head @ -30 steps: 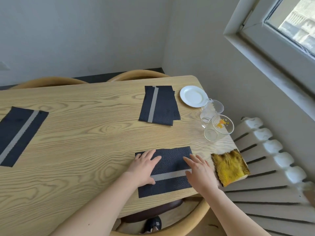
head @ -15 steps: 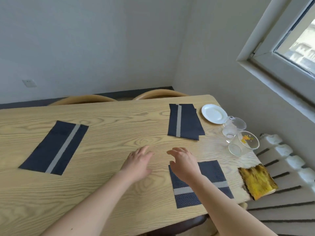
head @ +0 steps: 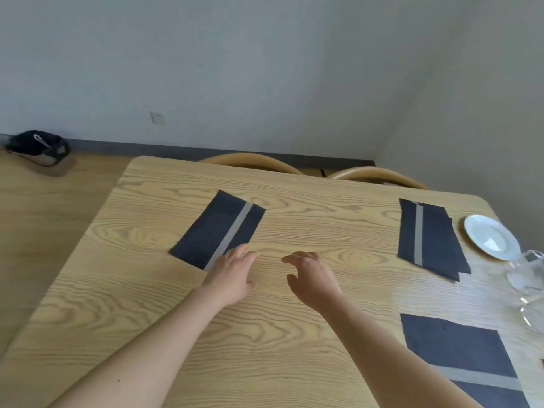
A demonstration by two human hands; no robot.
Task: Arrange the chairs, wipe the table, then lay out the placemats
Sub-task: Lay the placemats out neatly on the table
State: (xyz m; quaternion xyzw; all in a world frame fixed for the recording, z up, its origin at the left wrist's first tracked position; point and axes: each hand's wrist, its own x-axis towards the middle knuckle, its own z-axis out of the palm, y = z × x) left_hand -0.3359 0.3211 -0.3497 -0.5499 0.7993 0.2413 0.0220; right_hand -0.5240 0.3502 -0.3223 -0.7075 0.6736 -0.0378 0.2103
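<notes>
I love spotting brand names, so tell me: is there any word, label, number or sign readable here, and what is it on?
No text here can be read.
Dark item on the floor: a pale mark, too blurred to tell whether it is writing.
Wall socket: too small to show any marking.
Placemats: no print, only a grey stripe.
Plate: plain white.

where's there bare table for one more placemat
Bare wood at the near left of the table, below the left placemat, and in the middle between it and the stacked placemats, with the left hand and right hand over it. Crowded on the right: plate, glasses, near placemat.
</notes>
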